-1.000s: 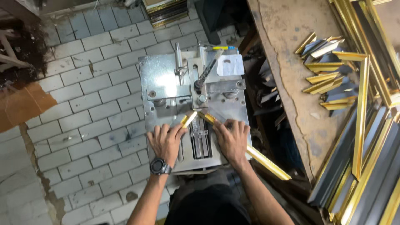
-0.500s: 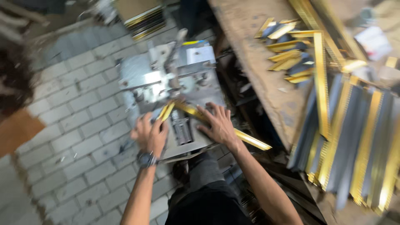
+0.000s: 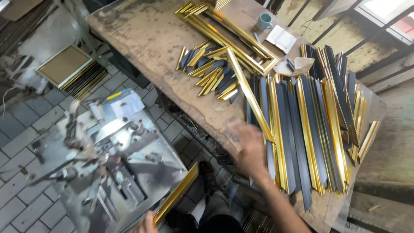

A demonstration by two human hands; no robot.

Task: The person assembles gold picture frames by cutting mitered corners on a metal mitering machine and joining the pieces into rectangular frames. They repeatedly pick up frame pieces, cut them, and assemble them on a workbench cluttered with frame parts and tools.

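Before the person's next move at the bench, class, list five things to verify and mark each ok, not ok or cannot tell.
1. Right hand over the long gold-and-dark strips: ok.
2. Right hand's grip on a strip: cannot tell, blurred.
3. Left hand holds the gold moulding piece: ok.
4. Moulding piece lies against the metal machine: ok.
5. Short gold offcuts stay clear of the right hand: ok.

A picture-framing workshop: a worn wooden desk (image 3: 151, 47) heaped with cut gold and black frame mouldings (image 3: 310, 129), beside a metal joining machine (image 3: 108, 168) on grey paving-brick floor (image 3: 26, 138).
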